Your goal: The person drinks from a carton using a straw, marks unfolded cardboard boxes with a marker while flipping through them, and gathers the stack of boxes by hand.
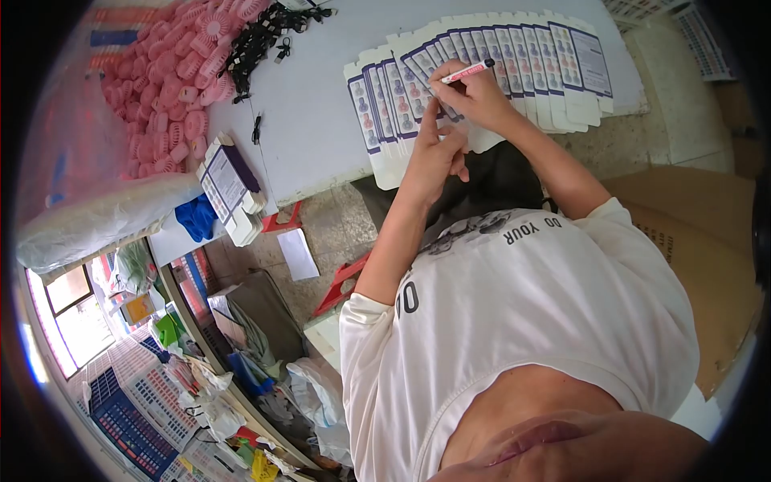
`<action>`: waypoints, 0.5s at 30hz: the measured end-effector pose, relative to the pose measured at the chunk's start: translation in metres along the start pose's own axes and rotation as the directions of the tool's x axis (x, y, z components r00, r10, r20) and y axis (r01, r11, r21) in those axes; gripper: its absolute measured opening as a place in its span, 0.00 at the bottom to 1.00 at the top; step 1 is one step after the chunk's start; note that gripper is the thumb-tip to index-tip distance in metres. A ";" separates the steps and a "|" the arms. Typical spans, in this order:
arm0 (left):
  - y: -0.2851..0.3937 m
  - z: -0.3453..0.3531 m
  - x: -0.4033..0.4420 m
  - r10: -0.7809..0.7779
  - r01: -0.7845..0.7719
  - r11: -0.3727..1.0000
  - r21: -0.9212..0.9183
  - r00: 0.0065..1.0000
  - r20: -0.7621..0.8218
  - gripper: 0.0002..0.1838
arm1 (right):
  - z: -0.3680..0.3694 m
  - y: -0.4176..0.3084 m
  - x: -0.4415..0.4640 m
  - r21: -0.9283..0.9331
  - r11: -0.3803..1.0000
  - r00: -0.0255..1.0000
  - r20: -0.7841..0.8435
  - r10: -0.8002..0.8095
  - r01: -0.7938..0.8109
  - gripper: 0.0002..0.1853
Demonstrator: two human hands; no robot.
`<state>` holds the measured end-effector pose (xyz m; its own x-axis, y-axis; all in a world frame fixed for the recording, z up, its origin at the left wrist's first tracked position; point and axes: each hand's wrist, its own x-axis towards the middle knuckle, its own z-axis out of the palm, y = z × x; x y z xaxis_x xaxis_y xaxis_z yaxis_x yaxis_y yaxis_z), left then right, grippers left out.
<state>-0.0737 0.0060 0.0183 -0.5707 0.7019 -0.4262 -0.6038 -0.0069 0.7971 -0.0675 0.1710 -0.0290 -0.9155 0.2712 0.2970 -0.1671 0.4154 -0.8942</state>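
Observation:
My right hand (474,92) grips a white and red marker (468,72) with a black end, held above the fanned row of flat cartons (522,60). These cartons are white with dark blue borders and printed rows of small coloured fans. Just below it, my left hand (438,157) rests at the front edge of the row. Its index finger is stretched out onto a carton and the other fingers are loosely bent, with nothing plainly held. The marker's writing end is hidden by my right fingers.
Pink handheld fans (173,88) lie heaped at the left of the table (313,104), beside a tangle of black cables (269,36). Another stack of cartons (230,185) sits at the left edge. A red stool (341,285) and a cardboard sheet (683,249) are near the body.

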 end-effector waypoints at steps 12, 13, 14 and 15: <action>0.001 -0.017 -0.017 0.152 -0.131 0.982 0.135 0.976 -0.157 0.40 | -0.002 -0.006 -0.001 0.005 0.999 0.998 0.057 -0.038 0.038 0.07; 0.000 -0.018 -0.017 0.151 -0.131 0.982 0.133 0.976 -0.155 0.40 | -0.002 -0.006 -0.001 -0.004 0.999 0.997 0.061 -0.042 0.043 0.07; 0.000 -0.019 -0.017 0.150 -0.130 0.983 0.131 0.977 -0.154 0.40 | -0.002 -0.006 -0.001 -0.012 0.999 0.997 0.065 -0.047 0.047 0.08; -0.001 -0.019 -0.017 0.151 -0.132 0.983 0.129 0.977 -0.152 0.40 | -0.002 -0.006 -0.001 -0.020 0.998 0.996 0.069 -0.051 0.052 0.08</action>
<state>-0.0744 -0.0194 0.0162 -0.7334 0.5762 -0.3606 -0.4463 -0.0081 0.8948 -0.0652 0.1699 -0.0231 -0.9288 0.1896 0.3185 -0.2075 0.4460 -0.8707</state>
